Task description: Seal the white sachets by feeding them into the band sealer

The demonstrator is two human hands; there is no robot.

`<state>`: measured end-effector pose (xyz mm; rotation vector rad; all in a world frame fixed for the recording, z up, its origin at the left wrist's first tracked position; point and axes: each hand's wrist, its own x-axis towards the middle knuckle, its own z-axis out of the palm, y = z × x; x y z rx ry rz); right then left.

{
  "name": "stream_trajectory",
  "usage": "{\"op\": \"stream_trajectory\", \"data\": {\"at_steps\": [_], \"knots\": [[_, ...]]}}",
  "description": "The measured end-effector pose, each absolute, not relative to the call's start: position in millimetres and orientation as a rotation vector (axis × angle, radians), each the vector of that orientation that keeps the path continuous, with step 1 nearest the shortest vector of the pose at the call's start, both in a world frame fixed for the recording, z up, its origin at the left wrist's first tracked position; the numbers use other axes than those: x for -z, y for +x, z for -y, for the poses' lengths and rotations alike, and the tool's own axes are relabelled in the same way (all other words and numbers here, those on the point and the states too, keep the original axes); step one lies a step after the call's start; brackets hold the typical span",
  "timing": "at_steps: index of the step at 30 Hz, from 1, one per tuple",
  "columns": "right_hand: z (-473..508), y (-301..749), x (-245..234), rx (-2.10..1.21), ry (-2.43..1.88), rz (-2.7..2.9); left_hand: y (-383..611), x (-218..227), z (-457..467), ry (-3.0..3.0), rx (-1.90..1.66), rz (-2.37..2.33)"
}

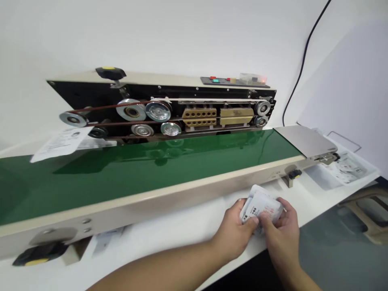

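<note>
Between my hands are several small white printed sachets (261, 205), stacked together, with dark and red lettering on the top one. My left hand (238, 226) grips the stack from its left side, thumb pressed on the front. On the right side my right hand (280, 232) pinches the same stack, its thumb over the lower front and the fingers behind. Both hands are just in front of a band sealing machine (169, 109), apart from its green conveyor belt (157, 165). At the machine's left end another white printed pouch (62, 142) sticks out beneath the rollers, over the belt.
A clear plastic bin (348, 167) holding more sachets stands at the right, beyond the metal end plate (304, 140). Black knobs (41, 254) jut from the conveyor's front. A black cable (306, 48) hangs along the wall. A beige stool (368, 214) stands at lower right.
</note>
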<state>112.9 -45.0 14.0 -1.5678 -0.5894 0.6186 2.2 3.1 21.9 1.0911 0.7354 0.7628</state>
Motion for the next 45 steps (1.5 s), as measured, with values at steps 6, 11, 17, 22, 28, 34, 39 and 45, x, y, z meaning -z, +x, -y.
{"op": "stream_trajectory", "data": {"at_steps": [6, 11, 17, 22, 28, 34, 39, 45], "knots": [[49.7, 130.2, -15.4, -0.815, -1.61, 0.737, 2.0, -27.1, -3.6, 1.034, -0.735, -0.761], [50.2, 146.6, -18.6, -1.083, -1.477, 0.837, 0.8, -26.3, -4.0, 1.098, -0.729, -0.773], [50.2, 157.5, -21.7, -1.344, -1.241, 0.726, 2.5, -26.7, -9.3, 0.935, -0.729, -0.648], [47.5, 163.1, -26.9, -1.465, -1.2, 0.696, 4.5, -29.3, -10.2, 0.915, -0.716, -0.668], [53.4, 168.7, -23.2, -1.427, -1.252, 0.895, 8.0, -28.4, -8.3, 0.896, -0.77, -0.734], [53.3, 169.9, -25.7, -1.496, -1.289, 1.136, 8.1, -32.6, -8.6, 0.796, -0.769, -0.723], [54.3, 169.0, -27.4, -1.495, -1.268, 1.149, 7.3, -34.3, -10.6, 0.815, -0.75, -0.747], [66.6, 179.4, -21.7, -1.369, -1.388, 1.149, 5.7, -25.6, -8.2, 0.988, -0.79, -0.773]]}}
